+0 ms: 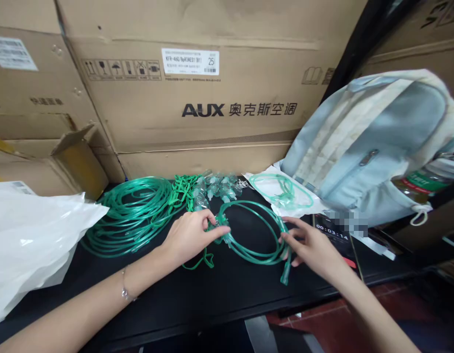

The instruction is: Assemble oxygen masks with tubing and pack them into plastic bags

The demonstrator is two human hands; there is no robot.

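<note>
A coil of green plastic tubing point(245, 255) is spread between my two hands over the black tabletop. My left hand point(197, 230) is closed at the coil's left side, where translucent green pieces bunch up; the fingers partly hide what they pinch. A thin green elastic strap point(208, 260) hangs below that hand. My right hand point(304, 242) grips the coil's right side between thumb and fingers. A tube end with a wider connector point(285, 274) points down past those fingers. Behind my left hand lie a large pile of green tubing point(138, 215), green elastic straps point(183, 191) and clear plastic parts point(223, 186).
A white packet point(304, 210) with coiled tubing on it lies behind my right hand. To the right are a phone with a timer point(332, 233), a light blue backpack point(359, 132) and a jar point(433, 176). White plastic bags point(36, 235) lie left; cardboard boxes point(212, 132) stand behind.
</note>
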